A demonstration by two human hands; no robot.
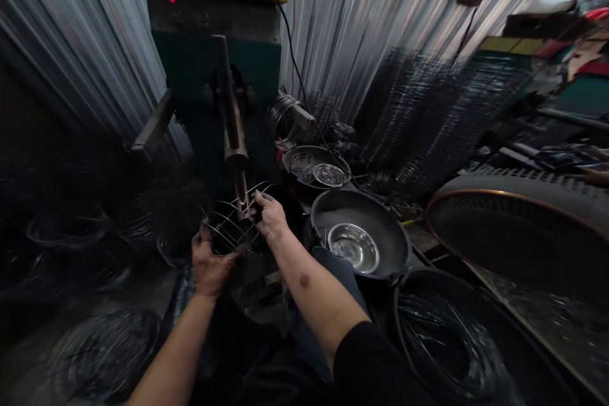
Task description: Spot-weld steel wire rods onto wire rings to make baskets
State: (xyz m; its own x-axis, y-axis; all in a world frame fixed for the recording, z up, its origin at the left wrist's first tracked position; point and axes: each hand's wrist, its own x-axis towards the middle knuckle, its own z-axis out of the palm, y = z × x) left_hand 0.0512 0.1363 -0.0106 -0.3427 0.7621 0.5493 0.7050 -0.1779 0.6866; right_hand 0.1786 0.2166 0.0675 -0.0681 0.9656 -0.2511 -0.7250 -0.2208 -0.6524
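Between my hands is a round wire rack [227,223] of thin crossed metal rods, tilted under the electrode of a dark green machine [166,63]. My left hand [209,261] grips the near left edge of the rack, thumb and fingers closed on it. On the far right edge, my right hand [270,216] pinches the rack beside the electrode tip [242,193]. The electrode comes down onto or just above the crossed rods; contact cannot be made out. A lower part of the machine is hidden in the dark beneath the rack.
Right of my knee, a black pan [304,250] holds a steel bowl [368,252] with short wire pieces. Behind it another pan [288,162] carries small wire parts. Wire rings [457,342] lie at lower right, more coils [104,349] at lower left. A large fan-like round housing [523,193] stands right.
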